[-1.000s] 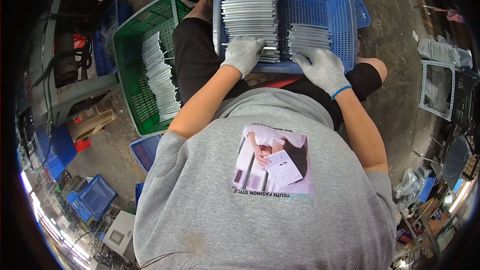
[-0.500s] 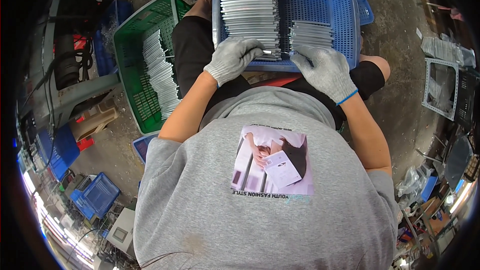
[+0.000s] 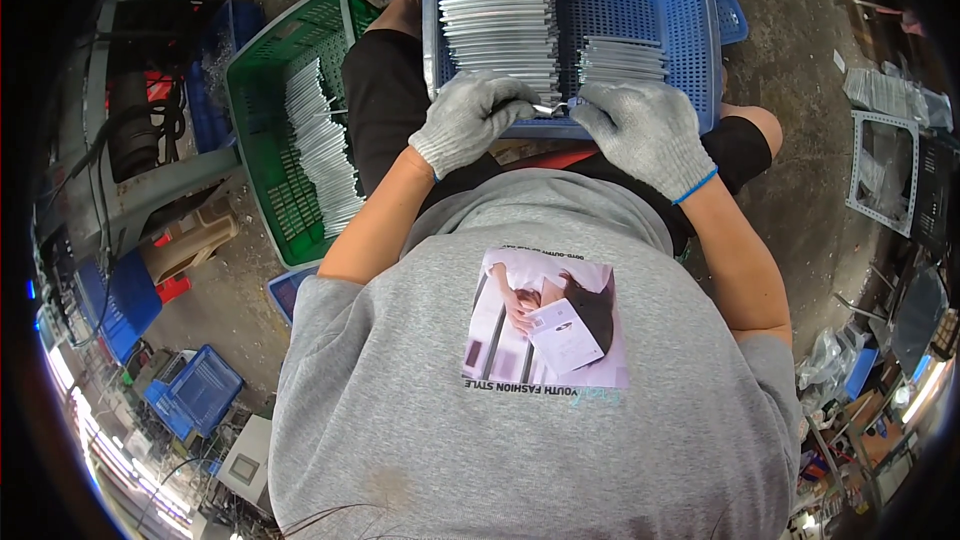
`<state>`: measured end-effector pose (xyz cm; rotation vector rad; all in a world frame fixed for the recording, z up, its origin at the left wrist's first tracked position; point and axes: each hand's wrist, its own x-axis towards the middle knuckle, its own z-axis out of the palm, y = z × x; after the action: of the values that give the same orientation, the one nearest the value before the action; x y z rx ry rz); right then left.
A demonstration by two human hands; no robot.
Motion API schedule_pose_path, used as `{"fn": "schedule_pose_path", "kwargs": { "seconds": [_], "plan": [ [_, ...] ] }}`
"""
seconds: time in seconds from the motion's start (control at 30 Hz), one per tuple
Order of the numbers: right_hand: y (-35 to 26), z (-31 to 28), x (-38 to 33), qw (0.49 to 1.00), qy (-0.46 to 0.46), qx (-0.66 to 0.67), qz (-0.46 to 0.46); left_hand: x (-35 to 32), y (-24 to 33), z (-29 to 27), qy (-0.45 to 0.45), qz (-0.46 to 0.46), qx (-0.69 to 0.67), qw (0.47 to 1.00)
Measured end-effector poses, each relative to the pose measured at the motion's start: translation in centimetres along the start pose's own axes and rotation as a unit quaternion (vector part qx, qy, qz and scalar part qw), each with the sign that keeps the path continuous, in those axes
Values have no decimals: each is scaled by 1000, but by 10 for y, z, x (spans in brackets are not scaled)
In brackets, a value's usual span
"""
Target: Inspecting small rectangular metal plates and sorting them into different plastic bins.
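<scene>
Both my hands wear grey knitted gloves and meet over the near rim of a blue perforated basket (image 3: 705,60) on my lap. My left hand (image 3: 472,122) is closed on a thin silvery metal rod (image 3: 545,110), whose end pokes out past the fingertips. Facing it, my right hand (image 3: 645,132) is pinched closed, its fingertips against that end; whatever small piece it grips is hidden. Inside the basket, a tall stack of silvery rods (image 3: 497,20) fills the left side. A shorter stack of similar rods (image 3: 622,60) lies at the right, near the front.
To my left stands a green crate (image 3: 265,180) holding a slanted row of silvery rods (image 3: 318,145). Farther left is a metal machine frame (image 3: 190,175) with dark cables. A blue bin (image 3: 205,390) is at lower left. On the right, a pale perforated frame (image 3: 880,175) leans near plastic bags.
My right hand has moved left and my left hand slightly right, so their fingertips have come together. The rod's end now meets the right fingertips. The stacks look the same.
</scene>
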<state>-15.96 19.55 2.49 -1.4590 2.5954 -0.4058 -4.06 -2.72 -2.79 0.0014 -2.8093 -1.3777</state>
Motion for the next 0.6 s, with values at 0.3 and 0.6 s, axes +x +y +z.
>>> {"fn": "schedule_pose_path", "kwargs": {
  "seconds": [0.3, 0.6],
  "plan": [
    [-8, -9, 4, 994, -92, 25, 55, -5, 8, 9, 112, 46, 55, 991],
    [-7, -5, 7, 990, -106, 55, 73, -6, 3, 12, 145, 67, 59, 985]
  ]
}}
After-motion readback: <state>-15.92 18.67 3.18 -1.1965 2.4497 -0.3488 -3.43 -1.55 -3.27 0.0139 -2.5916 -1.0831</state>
